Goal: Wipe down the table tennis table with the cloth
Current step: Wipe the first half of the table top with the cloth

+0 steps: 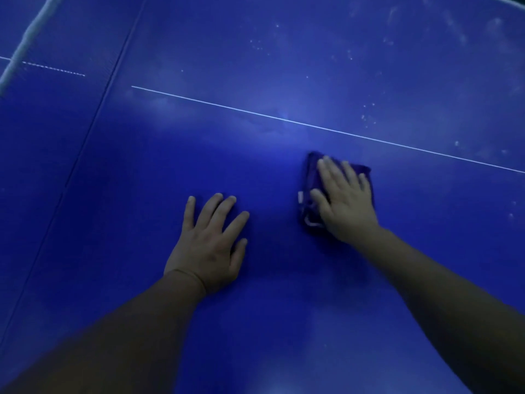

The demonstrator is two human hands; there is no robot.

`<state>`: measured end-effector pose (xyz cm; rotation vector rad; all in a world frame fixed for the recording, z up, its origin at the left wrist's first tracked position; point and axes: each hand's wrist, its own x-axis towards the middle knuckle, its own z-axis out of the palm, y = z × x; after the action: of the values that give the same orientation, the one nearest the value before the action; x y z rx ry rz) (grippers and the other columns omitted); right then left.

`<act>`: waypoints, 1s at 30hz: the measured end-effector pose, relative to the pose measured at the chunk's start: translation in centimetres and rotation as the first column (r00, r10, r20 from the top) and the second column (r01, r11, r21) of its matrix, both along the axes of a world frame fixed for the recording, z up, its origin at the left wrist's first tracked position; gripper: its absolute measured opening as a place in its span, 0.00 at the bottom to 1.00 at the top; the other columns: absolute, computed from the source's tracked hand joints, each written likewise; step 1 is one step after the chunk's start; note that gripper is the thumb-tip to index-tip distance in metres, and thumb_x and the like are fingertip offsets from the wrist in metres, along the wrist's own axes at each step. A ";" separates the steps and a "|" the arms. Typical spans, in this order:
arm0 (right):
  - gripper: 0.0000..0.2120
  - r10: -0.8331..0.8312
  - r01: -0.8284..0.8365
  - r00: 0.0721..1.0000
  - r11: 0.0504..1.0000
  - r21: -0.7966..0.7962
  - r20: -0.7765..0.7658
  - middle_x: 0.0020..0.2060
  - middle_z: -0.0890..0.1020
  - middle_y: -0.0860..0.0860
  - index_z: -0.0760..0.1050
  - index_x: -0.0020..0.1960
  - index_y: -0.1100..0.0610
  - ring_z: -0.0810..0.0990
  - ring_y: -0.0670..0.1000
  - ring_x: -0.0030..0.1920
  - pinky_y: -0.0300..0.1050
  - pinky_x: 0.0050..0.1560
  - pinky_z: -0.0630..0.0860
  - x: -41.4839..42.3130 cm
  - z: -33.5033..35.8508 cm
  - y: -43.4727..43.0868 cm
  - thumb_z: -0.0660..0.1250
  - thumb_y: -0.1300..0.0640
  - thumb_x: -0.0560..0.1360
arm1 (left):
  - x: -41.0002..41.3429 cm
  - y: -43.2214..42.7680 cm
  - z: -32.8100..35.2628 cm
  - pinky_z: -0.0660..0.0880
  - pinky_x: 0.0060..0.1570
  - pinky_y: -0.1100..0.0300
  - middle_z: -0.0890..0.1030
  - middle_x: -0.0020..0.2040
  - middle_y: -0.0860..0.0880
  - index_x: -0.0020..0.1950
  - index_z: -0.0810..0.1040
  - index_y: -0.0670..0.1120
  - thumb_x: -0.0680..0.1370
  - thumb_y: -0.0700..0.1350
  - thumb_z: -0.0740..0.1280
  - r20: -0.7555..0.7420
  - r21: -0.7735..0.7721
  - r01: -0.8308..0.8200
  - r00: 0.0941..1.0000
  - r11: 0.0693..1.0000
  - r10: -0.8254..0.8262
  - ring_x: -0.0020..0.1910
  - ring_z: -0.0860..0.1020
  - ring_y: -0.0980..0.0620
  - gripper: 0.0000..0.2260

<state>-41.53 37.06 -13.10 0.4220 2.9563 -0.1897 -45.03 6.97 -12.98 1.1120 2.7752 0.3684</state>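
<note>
The blue table tennis table fills the view, with a thin white centre line running from the upper left down to the right. A dark purple cloth lies flat on it just below that line. My right hand presses on the cloth with straight, spread fingers and covers most of it. My left hand rests flat on the bare table to the left of the cloth, fingers spread, holding nothing.
White dusty specks and smears mark the table beyond the line, mostly at the upper right. A dark seam runs down the table's left side. The net's white top band crosses the upper left corner.
</note>
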 end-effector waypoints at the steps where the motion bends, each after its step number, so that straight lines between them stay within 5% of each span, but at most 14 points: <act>1: 0.35 -0.087 0.087 0.996 0.996 0.020 0.003 0.81 0.55 0.44 0.51 0.82 0.47 0.53 0.55 0.81 0.65 0.76 0.50 -0.8 0.0 1.6 0.44 0.34 0.78 | 0.0 0.0 0.0 0.55 0.73 0.30 0.71 0.74 0.42 0.70 0.76 0.47 0.80 0.55 0.55 0.005 -0.007 0.003 1.000 1.000 -0.003 0.75 0.65 0.39 0.24; 4: 0.37 -0.334 0.334 0.942 0.942 -0.020 0.026 0.82 0.47 0.43 0.43 0.82 0.46 0.47 0.57 0.81 0.69 0.77 0.45 -6.1 -0.3 4.1 0.41 0.33 0.77 | 0.0 0.2 0.0 0.56 0.73 0.32 0.70 0.74 0.42 0.72 0.75 0.47 0.80 0.55 0.55 0.022 -0.014 0.006 1.000 1.000 -0.005 0.76 0.65 0.39 0.24; 7: 0.35 -0.381 0.381 0.925 0.923 -0.045 0.020 0.82 0.45 0.43 0.43 0.82 0.46 0.46 0.61 0.81 0.71 0.76 0.43 -8.2 -0.4 2.2 0.42 0.35 0.79 | 0.0 0.1 -0.1 0.55 0.74 0.32 0.70 0.75 0.42 0.72 0.75 0.47 0.80 0.55 0.55 0.028 -0.021 0.005 1.000 1.000 -0.004 0.76 0.64 0.40 0.24; 13: 0.30 0.180 -0.180 0.984 0.984 0.011 -0.012 0.81 0.57 0.43 0.56 0.80 0.43 0.56 0.58 0.79 0.68 0.74 0.54 3.9 -0.2 -0.1 0.47 0.35 0.81 | -0.2 0.0 -0.2 0.55 0.74 0.32 0.69 0.75 0.42 0.73 0.74 0.48 0.80 0.56 0.54 0.028 -0.035 0.011 1.000 0.999 -0.010 0.76 0.63 0.40 0.24; 19: 0.36 -0.328 0.328 0.944 0.945 0.008 0.025 0.82 0.49 0.43 0.48 0.81 0.40 0.49 0.59 0.80 0.70 0.75 0.45 -3.4 0.2 8.4 0.43 0.31 0.75 | -0.1 0.1 -0.3 0.54 0.74 0.32 0.69 0.75 0.42 0.73 0.74 0.48 0.80 0.56 0.56 0.014 -0.020 0.016 1.000 1.000 -0.016 0.76 0.63 0.40 0.24; 21: 0.36 -0.378 0.378 0.925 0.925 -0.019 0.025 0.82 0.47 0.43 0.47 0.82 0.41 0.47 0.61 0.80 0.72 0.75 0.43 -5.6 0.0 6.6 0.43 0.32 0.76 | 0.0 0.1 -0.3 0.54 0.74 0.32 0.69 0.75 0.42 0.72 0.74 0.48 0.80 0.56 0.56 0.016 -0.018 0.014 1.000 1.000 -0.014 0.76 0.63 0.40 0.24; 23: 0.35 -0.291 0.291 0.957 0.956 -0.024 0.013 0.82 0.48 0.43 0.49 0.82 0.42 0.48 0.61 0.80 0.71 0.76 0.44 -4.9 -0.1 3.5 0.43 0.33 0.76 | -0.1 0.2 -0.3 0.53 0.74 0.33 0.69 0.75 0.41 0.73 0.74 0.48 0.80 0.56 0.55 0.016 -0.032 0.018 1.000 0.999 -0.017 0.76 0.63 0.40 0.25; 28: 0.31 0.248 -0.248 0.969 0.969 -0.008 0.008 0.81 0.54 0.42 0.55 0.80 0.40 0.53 0.57 0.80 0.68 0.75 0.50 6.6 0.0 -0.7 0.46 0.32 0.80 | -0.2 0.1 -0.2 0.54 0.74 0.31 0.69 0.75 0.41 0.73 0.74 0.49 0.80 0.58 0.54 0.009 -0.057 0.043 0.999 0.997 -0.043 0.76 0.63 0.38 0.25; 30: 0.32 0.225 -0.226 0.974 0.974 0.029 0.037 0.81 0.57 0.43 0.58 0.80 0.41 0.56 0.58 0.80 0.68 0.75 0.53 7.1 0.6 3.0 0.48 0.32 0.78 | -0.1 0.1 -0.3 0.54 0.73 0.31 0.69 0.75 0.42 0.73 0.74 0.49 0.80 0.58 0.54 0.003 -0.054 0.074 0.997 0.996 -0.074 0.76 0.63 0.38 0.25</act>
<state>-34.45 40.10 -12.49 0.0894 2.9474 -0.1065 -45.12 7.11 -13.24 1.1977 2.7169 0.2837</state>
